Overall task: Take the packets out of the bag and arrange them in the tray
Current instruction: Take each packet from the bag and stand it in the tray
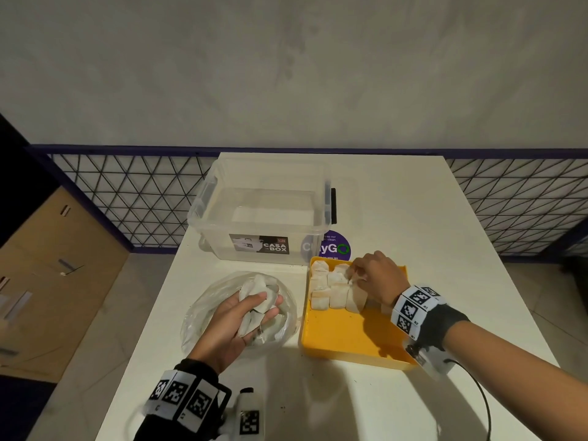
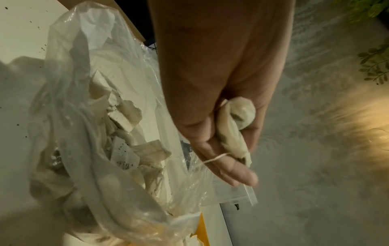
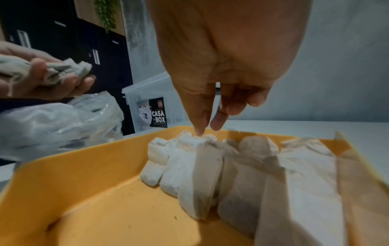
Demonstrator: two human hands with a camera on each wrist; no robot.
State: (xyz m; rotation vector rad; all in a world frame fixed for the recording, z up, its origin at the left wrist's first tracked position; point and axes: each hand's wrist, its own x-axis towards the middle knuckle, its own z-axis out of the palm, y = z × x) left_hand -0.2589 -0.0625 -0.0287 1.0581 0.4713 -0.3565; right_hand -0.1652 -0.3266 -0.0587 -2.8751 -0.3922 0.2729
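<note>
My left hand (image 1: 241, 313) grips a bunch of white stringed packets (image 1: 258, 292) just above the clear plastic bag (image 1: 203, 316), which lies open on the white table. More packets (image 2: 126, 114) lie loose inside the bag (image 2: 69, 103). The left wrist view shows a packet (image 2: 238, 116) clasped in the curled fingers (image 2: 231, 173), its string over one finger. To the right stands the yellow tray (image 1: 350, 338) with several packets (image 1: 331, 291) in rows at its far end. My right hand (image 1: 372, 275) hovers over those rows (image 3: 200, 166); its straight fingertips (image 3: 199, 130) touch the top of one packet and hold nothing.
A clear storage box (image 1: 261, 211) labelled CASA BOX stands behind the bag and tray. A round purple sticker (image 1: 335, 248) lies between box and tray. The tray's near half (image 3: 84, 191) is bare. A wire mesh fence (image 1: 127, 198) runs behind the table.
</note>
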